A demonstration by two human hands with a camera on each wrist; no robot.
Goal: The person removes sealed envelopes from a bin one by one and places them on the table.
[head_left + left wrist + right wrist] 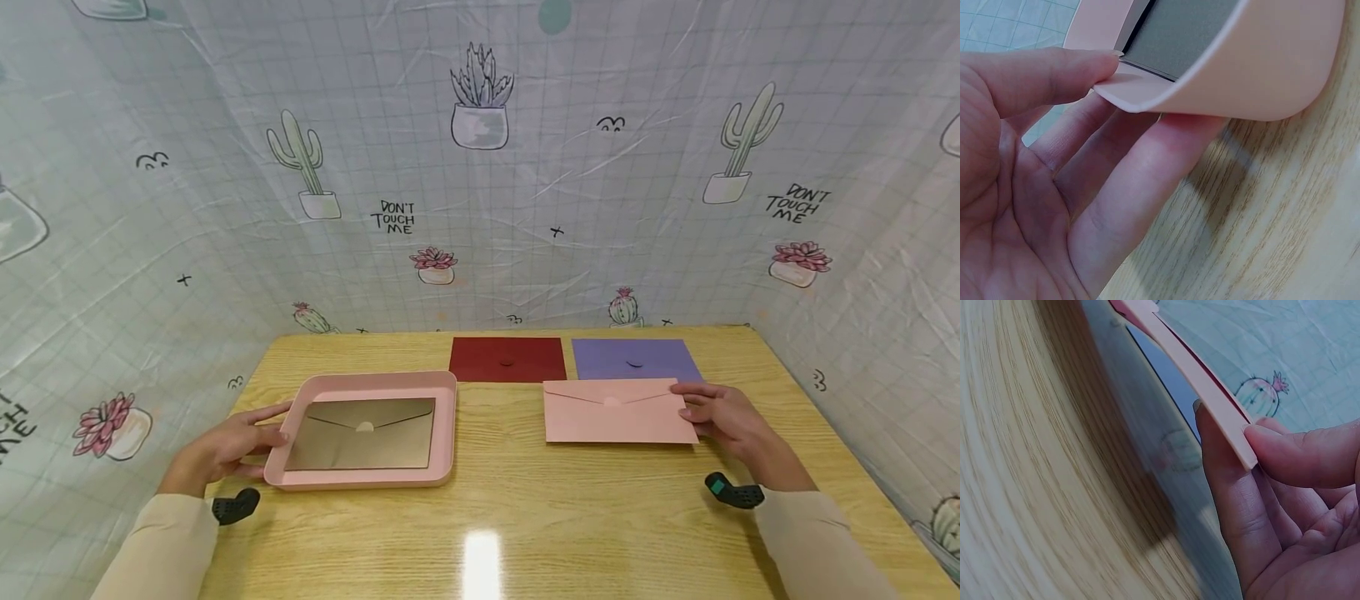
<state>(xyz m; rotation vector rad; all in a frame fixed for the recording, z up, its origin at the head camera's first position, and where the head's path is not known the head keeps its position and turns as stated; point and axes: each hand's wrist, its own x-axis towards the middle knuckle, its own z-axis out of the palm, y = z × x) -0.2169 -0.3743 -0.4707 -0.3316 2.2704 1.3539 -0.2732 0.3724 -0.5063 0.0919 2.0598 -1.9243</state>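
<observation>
A pink tray [360,478] stands on the left of the table, a gold envelope [360,442] lying flat inside it. My left hand [225,444] pinches the tray's left side; in the left wrist view the thumb presses over the rim [1138,103] and fingers sit beneath. On the right, my right hand [726,419] holds a pink envelope [615,421] by its right edge. The right wrist view shows this envelope [1210,400] between thumb and fingers, raised off the tabletop.
Behind the pink envelope, a purple envelope [637,357] lies at the table's back right. A dark red envelope [507,360] lies to its left. The wooden table [495,492] meets a hanging patterned curtain [525,192] at its back edge.
</observation>
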